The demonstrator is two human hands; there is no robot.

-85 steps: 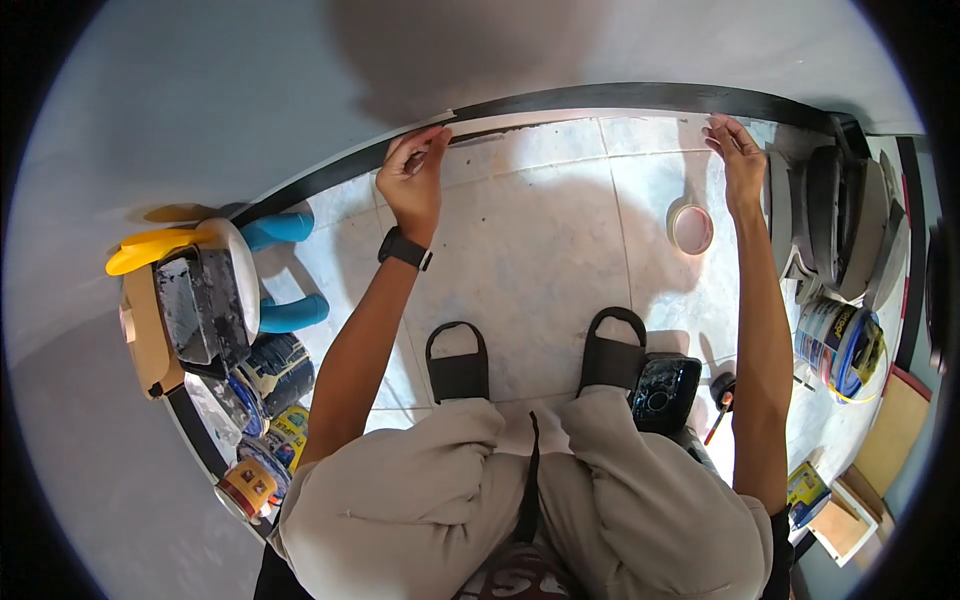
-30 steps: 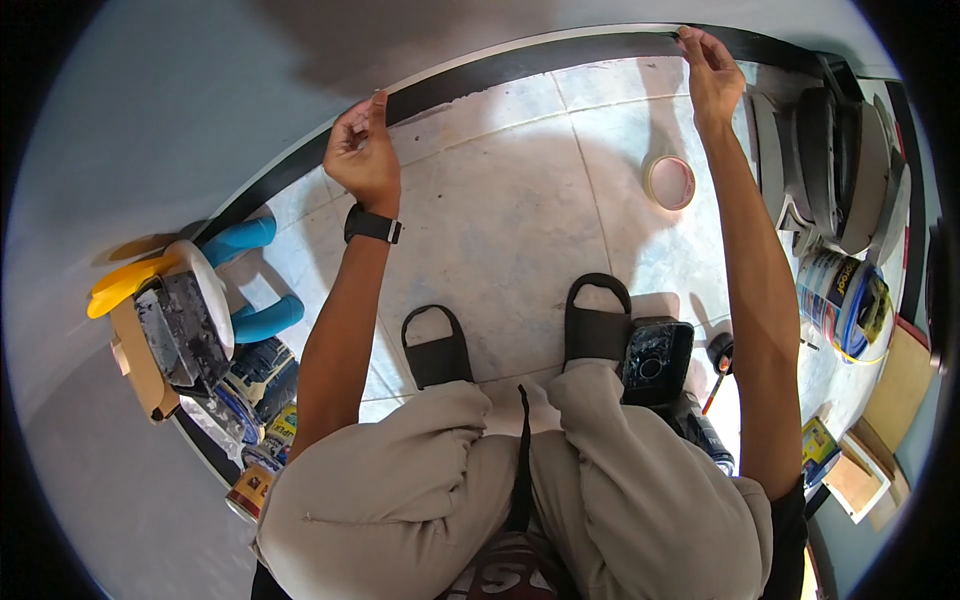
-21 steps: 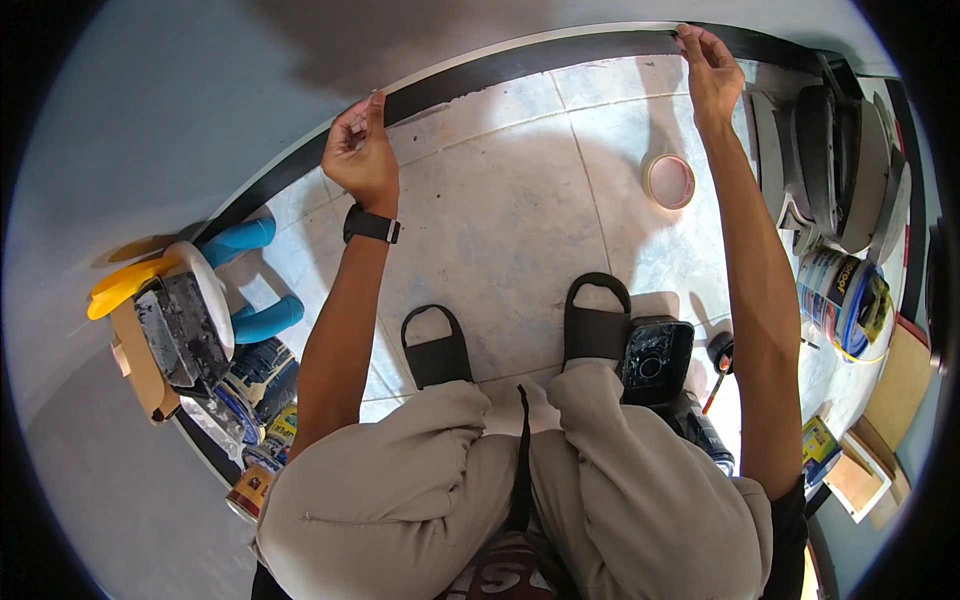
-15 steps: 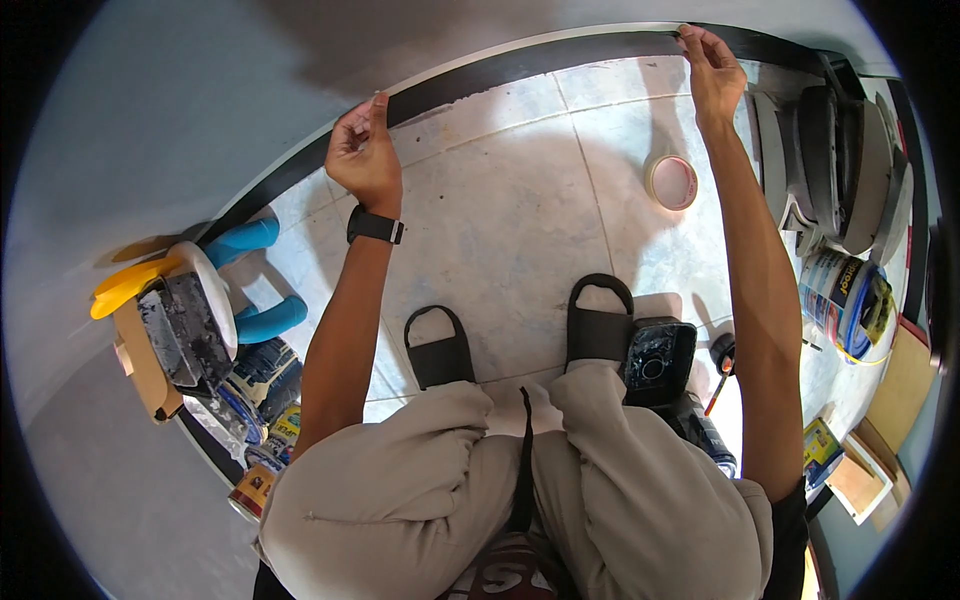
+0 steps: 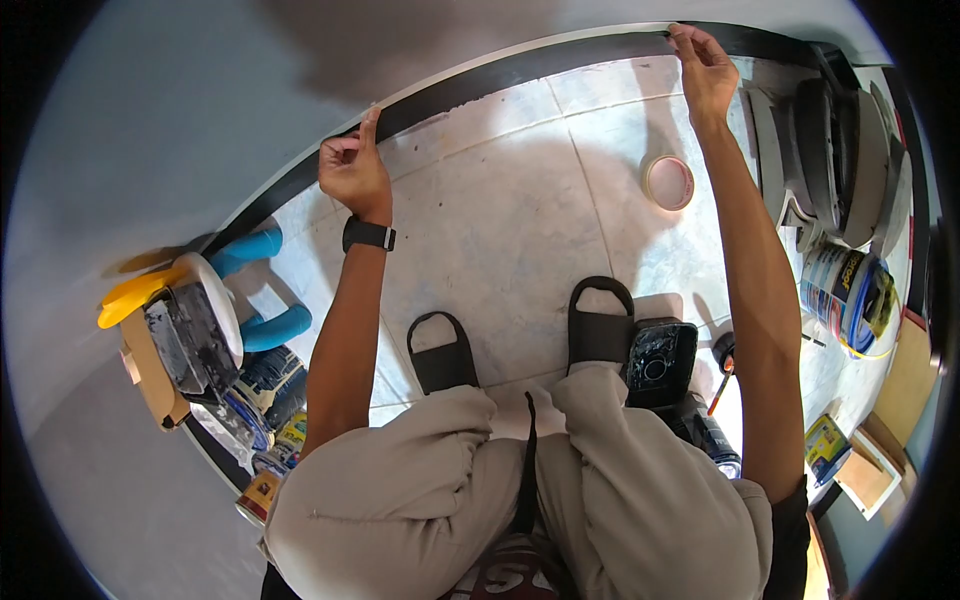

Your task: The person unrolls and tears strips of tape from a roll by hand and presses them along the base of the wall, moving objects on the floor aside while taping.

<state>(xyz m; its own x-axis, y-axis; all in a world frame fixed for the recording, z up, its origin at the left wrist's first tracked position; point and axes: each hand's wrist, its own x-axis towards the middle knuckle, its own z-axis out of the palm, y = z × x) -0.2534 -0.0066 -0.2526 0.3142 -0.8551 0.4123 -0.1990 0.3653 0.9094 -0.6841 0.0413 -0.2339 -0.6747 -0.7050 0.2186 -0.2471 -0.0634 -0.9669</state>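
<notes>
A pale strip of masking tape [image 5: 520, 47] runs along the top edge of the black baseboard [image 5: 490, 85], against the grey wall. My left hand [image 5: 357, 180], with a black watch on its wrist, rests at the strip's left stretch. One digit is stretched up onto the tape; the other fingers curl loosely with nothing visible in them. Farther right, my right hand [image 5: 710, 85] pinches the tape between thumb and fingertips at the baseboard's top edge. On the tiles below that hand lies a tape roll [image 5: 650, 185].
Paint containers, a yellow item [image 5: 140, 297] and blue handles [image 5: 275, 328] crowd the left. A black tray [image 5: 662, 352] sits beside my right sandal [image 5: 600, 335]. At right are stacked grey-black pieces [image 5: 818, 150] and a paint bucket [image 5: 835, 290].
My left hand has shifted slightly down and left, its raised digit now straight against the tape. My right hand has moved slightly left along the strip.
</notes>
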